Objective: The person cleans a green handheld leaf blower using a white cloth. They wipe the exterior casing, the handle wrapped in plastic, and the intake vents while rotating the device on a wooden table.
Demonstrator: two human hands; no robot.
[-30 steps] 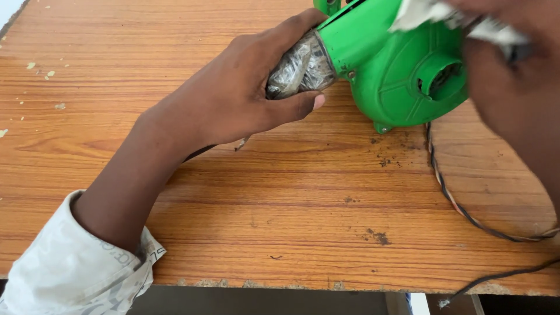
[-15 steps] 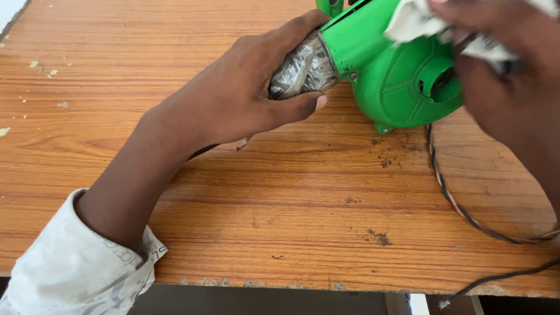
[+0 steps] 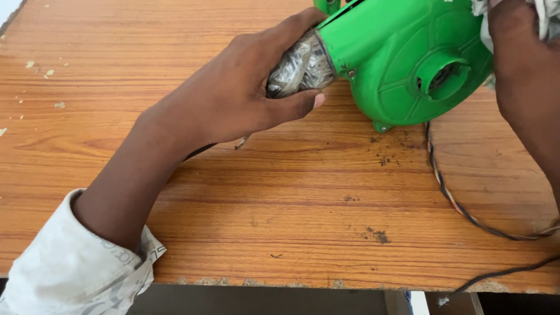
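Observation:
A green plastic blower (image 3: pixel 402 64) with a round snail-shaped housing lies on the wooden table (image 3: pixel 291 204) at the top right. Its outlet neck is wrapped in crinkled clear plastic (image 3: pixel 300 67). My left hand (image 3: pixel 233 93) is closed around that wrapped neck, thumb underneath. My right hand (image 3: pixel 525 70) is at the right edge against the housing, pressing a whitish cloth (image 3: pixel 545 17) to it; most of the cloth is out of frame.
A twisted cable (image 3: pixel 461 207) runs from under the blower across the table to the right edge, and a dark wire (image 3: pixel 496 274) hangs over the front edge. Dark specks and small stains dot the wood. The table's chipped front edge runs along the bottom.
My right hand with the cloth has shifted up and to the right over the housing, uncovering the round central opening. The left hand keeps its grip on the neck.

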